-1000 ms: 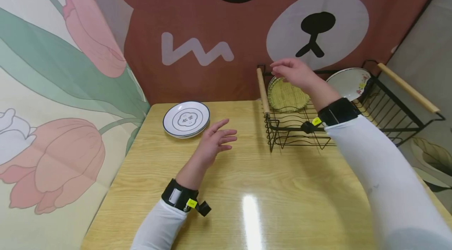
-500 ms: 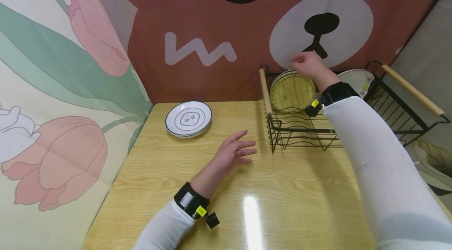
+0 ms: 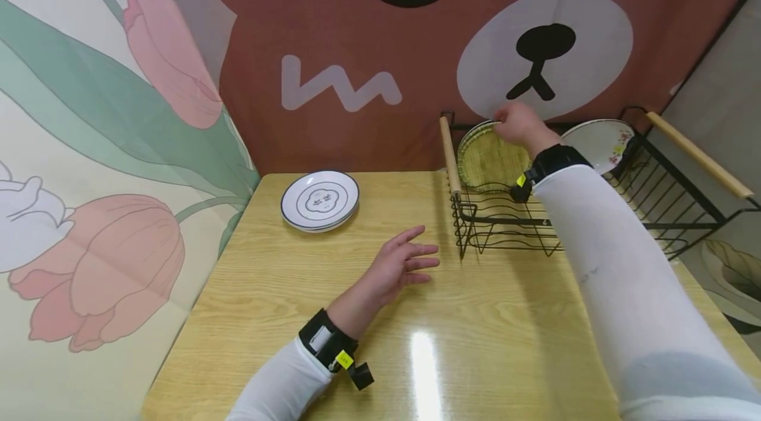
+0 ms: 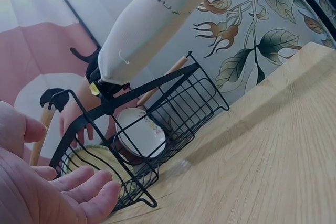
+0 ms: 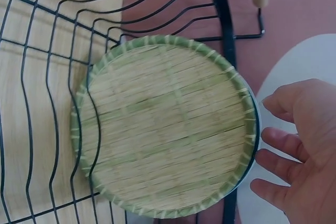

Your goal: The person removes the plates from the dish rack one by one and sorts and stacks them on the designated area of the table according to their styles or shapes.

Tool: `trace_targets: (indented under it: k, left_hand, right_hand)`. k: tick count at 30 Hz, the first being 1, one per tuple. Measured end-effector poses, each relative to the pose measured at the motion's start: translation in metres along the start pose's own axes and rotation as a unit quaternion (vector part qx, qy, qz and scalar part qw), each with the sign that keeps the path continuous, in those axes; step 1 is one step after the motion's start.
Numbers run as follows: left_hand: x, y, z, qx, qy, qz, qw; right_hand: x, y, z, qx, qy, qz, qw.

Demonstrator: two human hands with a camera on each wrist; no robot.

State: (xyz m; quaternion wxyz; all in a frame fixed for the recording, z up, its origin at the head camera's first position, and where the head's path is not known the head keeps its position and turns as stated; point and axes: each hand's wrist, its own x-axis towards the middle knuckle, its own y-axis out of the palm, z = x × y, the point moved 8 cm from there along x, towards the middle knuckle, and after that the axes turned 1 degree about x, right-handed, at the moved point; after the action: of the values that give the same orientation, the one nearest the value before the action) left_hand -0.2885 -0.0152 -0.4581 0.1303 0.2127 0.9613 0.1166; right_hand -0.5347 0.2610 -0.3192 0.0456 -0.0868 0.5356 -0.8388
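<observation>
A round woven bamboo tray [image 5: 168, 124] with a green bound edge leans upright in the left end of the black wire dish rack [image 3: 505, 219]. Behind it shows a thin dark-and-white rim of a plate [image 5: 256, 135]. My right hand [image 3: 523, 125] is above the tray's upper edge. In the right wrist view, that hand's loosely bent fingertips [image 5: 270, 156] are right at the rim, thumb apart from the fingers. My left hand [image 3: 401, 264] hovers over the table in front of the rack's left end, fingers spread and holding nothing.
White plates [image 3: 321, 200] with blue rims are stacked on the wooden table [image 3: 368, 342] at the left. A white flowered dish [image 3: 597, 143] stands farther right in the rack. The rack has wooden handles [image 3: 450, 153] at both ends. A printed cloth [image 3: 333, 24] hangs behind.
My right hand has moved right and then down to the woven tray's upper edge. My left hand has moved right, away from the stacked plates, toward the rack.
</observation>
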Motion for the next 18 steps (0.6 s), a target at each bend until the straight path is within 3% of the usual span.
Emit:
trace_targets:
  k: [7, 18]
  left_hand:
    - [0.002, -0.003, 0.002, -0.002, -0.002, -0.008, 1.0000]
    - [0.002, -0.006, 0.002, -0.003, -0.005, -0.008, 1.0000]
  right_hand:
    - [0.000, 0.010, -0.005, -0.017, 0.003, 0.012, 0.9998]
    - [-0.001, 0.014, -0.006, -0.035, 0.006, -0.002, 0.9994]
